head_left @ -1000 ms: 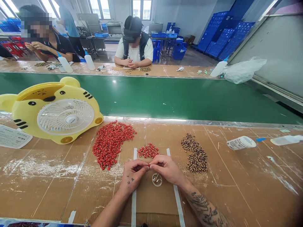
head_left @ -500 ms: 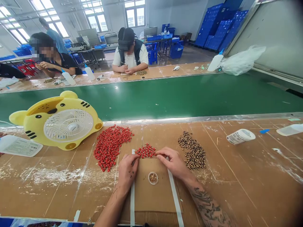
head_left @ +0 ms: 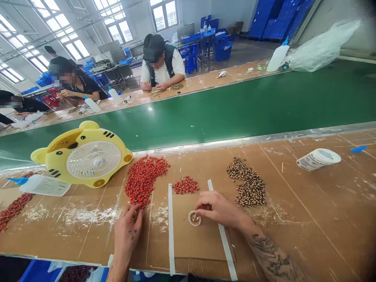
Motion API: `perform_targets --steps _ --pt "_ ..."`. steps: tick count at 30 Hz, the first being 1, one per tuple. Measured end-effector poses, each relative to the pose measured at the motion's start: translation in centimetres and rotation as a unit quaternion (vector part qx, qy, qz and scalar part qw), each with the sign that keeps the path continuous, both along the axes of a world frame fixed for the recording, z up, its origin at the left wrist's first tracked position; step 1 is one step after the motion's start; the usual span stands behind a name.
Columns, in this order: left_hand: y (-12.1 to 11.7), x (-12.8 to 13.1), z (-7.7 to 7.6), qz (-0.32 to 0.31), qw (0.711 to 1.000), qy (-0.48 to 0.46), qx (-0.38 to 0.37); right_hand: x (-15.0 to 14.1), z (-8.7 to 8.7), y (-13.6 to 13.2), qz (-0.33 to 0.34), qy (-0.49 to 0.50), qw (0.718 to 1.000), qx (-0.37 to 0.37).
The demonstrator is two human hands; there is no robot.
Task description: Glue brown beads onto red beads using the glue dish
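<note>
My left hand is at the near edge of a big pile of small red pieces. Its thumb and fingers come together there; whether a piece is between them I cannot make out. Over a cardboard sheet, my right hand pinches the upper end of a thin wooden stick like a toothpick. The stick's lower end is in a small round clear cup on the sheet. A smaller heap of red pieces lies at the sheet's far edge, between two white tape strips.
A pile of black-and-tan pieces lies to the right, with a white tub beyond. Left are a yellow animal-shaped fan and a squeeze bottle. Across the green belt, several people sit at another bench.
My left hand has moved left, from the small red heap to the big pile. My right hand has come back toward me from the heap and taken hold of the toothpick. The view has tilted.
</note>
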State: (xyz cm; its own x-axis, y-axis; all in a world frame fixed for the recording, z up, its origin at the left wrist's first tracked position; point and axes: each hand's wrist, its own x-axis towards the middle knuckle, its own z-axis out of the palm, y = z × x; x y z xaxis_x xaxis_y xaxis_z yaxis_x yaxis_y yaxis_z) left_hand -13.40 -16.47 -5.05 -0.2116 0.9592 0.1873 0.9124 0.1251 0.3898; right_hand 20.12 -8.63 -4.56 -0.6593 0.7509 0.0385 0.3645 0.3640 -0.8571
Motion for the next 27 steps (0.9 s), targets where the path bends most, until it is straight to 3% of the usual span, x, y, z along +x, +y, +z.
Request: perform_targets --steps 5,10,14,19,23,27 --pt "-0.6 -0.1 -1.2 -0.019 0.999 -0.032 -0.001 -0.3 -0.3 -0.2 0.014 -0.002 1.000 0.003" --pt "-0.4 -0.5 -1.1 -0.005 0.997 -0.070 -0.003 -0.4 -0.5 -0.3 0.037 -0.007 0.999 0.036" --pt "-0.6 -0.2 -0.7 0.028 0.982 -0.187 -0.009 -0.2 -0.4 -0.4 0.042 -0.019 0.998 0.054" --pt "-0.8 2.0 -0.4 0.067 0.900 -0.431 0.015 -0.2 -0.2 -0.5 0.076 -0.033 0.990 0.111" --pt "-0.4 4.7 -0.1 0.071 0.827 -0.557 0.000 -0.3 -0.2 -0.5 0.058 -0.061 0.977 0.196" --pt "0.7 7.5 0.0 0.062 0.746 -0.662 -0.005 -0.3 0.0 -0.5 0.080 -0.065 0.973 0.207"
